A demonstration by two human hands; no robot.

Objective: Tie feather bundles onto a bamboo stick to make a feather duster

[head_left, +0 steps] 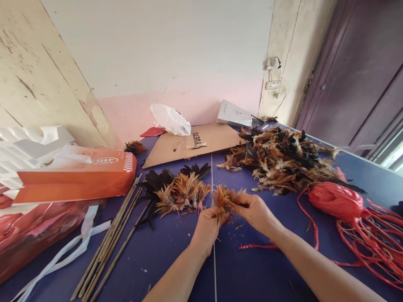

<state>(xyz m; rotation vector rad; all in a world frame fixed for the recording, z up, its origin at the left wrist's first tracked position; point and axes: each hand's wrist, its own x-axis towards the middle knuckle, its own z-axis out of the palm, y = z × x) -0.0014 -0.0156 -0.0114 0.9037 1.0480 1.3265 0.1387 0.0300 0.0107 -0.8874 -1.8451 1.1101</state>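
Note:
Both hands meet over the middle of the blue table [163,256]. My left hand [208,224] is closed around the base of a small bunch of orange-brown feathers [224,197]. My right hand [255,211] pinches the same bunch from the right side. Just left of the hands lies a tied cluster of brown and black feathers [178,188]. A big loose heap of feathers [283,161] covers the table behind the right hand.
Several thin sticks [111,239] lie at the left, beside an orange bag [75,176] and white strips [67,251]. A ball of red plastic string [336,201] trails loops at the right. Flat cardboard [192,142] and a white plastic bag [171,119] sit by the wall.

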